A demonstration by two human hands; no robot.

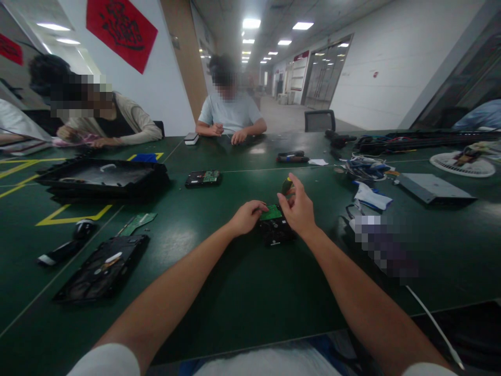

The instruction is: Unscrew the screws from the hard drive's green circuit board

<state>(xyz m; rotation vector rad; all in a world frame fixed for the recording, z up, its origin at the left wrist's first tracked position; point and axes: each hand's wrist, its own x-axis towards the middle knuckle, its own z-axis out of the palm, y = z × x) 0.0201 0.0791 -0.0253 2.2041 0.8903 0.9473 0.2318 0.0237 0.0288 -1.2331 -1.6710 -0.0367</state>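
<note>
In front of me on the table lies a black hard drive (277, 232) with a green circuit board on its upper face. My left hand (247, 217) is closed at the drive's left edge, its fingertips over the board's corner. A screwdriver with a yellow and black handle (287, 184) is held between the thumb and fingers of my right hand (299, 210), above the drive's right side. The screwdriver's tip is hidden behind my hand. Farther off to the left lies a second hard drive (203, 178) with a partly green face.
An opened black device (104, 269) and a loose circuit board (136, 223) lie left. Behind them are stacked black trays (105, 180). A cable bundle (366, 168), metal box (434, 188) and white-corded item (383, 245) lie right. Co-workers (230, 112) sit across the green table (219, 292).
</note>
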